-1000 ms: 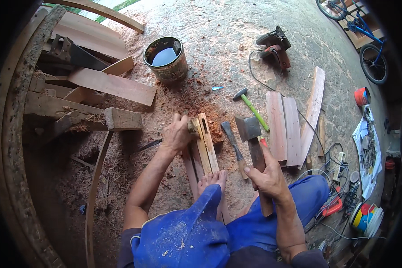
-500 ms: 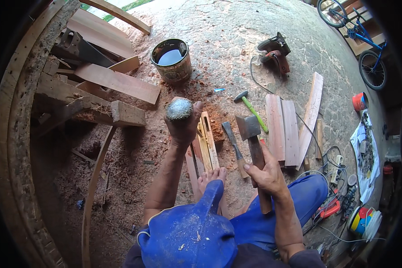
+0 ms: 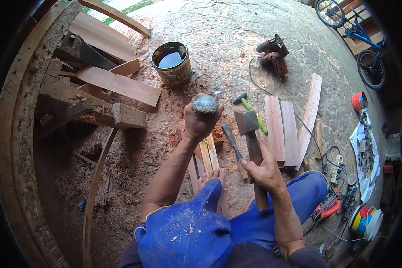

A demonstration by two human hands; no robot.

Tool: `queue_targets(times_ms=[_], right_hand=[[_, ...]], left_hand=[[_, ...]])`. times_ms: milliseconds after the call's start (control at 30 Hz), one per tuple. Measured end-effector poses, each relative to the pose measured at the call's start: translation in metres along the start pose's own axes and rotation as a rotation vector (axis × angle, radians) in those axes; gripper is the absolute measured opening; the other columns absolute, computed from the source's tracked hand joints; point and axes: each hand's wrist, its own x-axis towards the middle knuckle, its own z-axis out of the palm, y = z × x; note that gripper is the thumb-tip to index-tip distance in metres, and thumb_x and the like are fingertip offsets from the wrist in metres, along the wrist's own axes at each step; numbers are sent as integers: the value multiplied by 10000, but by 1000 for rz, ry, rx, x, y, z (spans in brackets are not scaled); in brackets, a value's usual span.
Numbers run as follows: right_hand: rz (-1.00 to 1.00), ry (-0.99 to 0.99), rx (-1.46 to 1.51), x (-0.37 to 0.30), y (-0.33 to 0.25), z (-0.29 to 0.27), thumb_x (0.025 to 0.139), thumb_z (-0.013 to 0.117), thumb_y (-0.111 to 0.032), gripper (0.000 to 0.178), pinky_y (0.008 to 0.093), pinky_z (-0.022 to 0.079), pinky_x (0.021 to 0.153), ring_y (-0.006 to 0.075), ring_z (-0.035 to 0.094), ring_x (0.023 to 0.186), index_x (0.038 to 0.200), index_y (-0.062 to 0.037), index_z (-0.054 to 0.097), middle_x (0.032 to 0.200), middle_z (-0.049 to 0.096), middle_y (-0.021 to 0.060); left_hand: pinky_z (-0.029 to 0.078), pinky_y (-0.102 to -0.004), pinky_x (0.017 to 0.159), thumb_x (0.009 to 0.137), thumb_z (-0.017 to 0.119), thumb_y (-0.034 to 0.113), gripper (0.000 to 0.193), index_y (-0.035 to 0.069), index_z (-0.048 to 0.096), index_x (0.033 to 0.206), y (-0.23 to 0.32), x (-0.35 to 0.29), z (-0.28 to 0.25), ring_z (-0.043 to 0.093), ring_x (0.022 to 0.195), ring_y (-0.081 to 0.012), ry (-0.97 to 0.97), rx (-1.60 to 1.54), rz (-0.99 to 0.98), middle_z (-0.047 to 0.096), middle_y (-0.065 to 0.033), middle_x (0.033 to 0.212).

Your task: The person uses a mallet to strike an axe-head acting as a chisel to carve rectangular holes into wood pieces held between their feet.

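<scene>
Beneath a bare foot (image 3: 213, 174), a wooden bar (image 3: 213, 154) seems pinned for steadiness. A hatchet (image 3: 247, 123) is gripped mid-handle by the right hand (image 3: 267, 171); above the bar, a round-ended tool (image 3: 204, 104), lower part hidden, is clasped by the left hand (image 3: 198, 125). Beyond, a green-handled hammer (image 3: 246, 105) is laid apparently within reach.

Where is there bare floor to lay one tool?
Mostly bare: floor between bucket and red power tool, or between that tool and bicycle. Crowded: around the right hand, with chisel, hammer and boards close.

Dust-flecked blue trousers (image 3: 185, 230), dark sleeves (image 3: 309, 257), one bare foot (image 3: 212, 177)
</scene>
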Motion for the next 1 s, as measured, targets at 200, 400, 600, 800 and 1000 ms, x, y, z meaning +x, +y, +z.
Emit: queue_targets(times_ms=[200, 400, 600, 800, 1000], right_hand=[[-270, -134, -4, 3, -46, 6, 882, 684, -30, 773, 324, 511, 915, 175, 634, 997, 1551, 18, 301, 1294, 606, 159], [-574, -36, -221, -12, -111, 8, 886, 691, -28, 810, 380, 546, 833, 266, 697, 956, 1575, -34, 265, 1170, 666, 204], [-577, -54, -981, 17, -94, 18, 849, 606, -16, 777, 510, 563, 740, 462, 681, 918, 1551, -91, 282, 1002, 662, 287], [-633, -97, -741, 21, -77, 11, 879, 625, -74, 702, 488, 560, 732, 422, 712, 854, 1523, -43, 350, 943, 684, 278], [-916, 212, -432, -1, -124, 22, 850, 701, 10, 678, 356, 566, 683, 260, 736, 804, 1456, -14, 398, 941, 694, 206]], left_hand=[[507, -326, 594, 858, 768, 87, 125, 23, 673, 806, -15, -5, -23, 646, 621, -152, 131, 123, -35, 664, -66, 699], [513, -313, 648, 815, 799, 87, 191, 11, 624, 802, -4, -24, -11, 621, 629, -167, 33, 64, 126, 633, -55, 698], [553, -303, 775, 817, 783, 74, 212, 14, 702, 1003, -4, -26, -12, 712, 878, -155, 87, -30, 115, 739, -64, 948], [553, -319, 677, 811, 780, 73, 130, 34, 691, 897, -13, -46, -13, 720, 759, -171, 25, 227, 54, 732, -76, 871], [534, -322, 624, 788, 793, 84, 160, 39, 641, 767, -25, -57, -25, 676, 647, -206, -31, 514, 154, 683, -83, 757]])
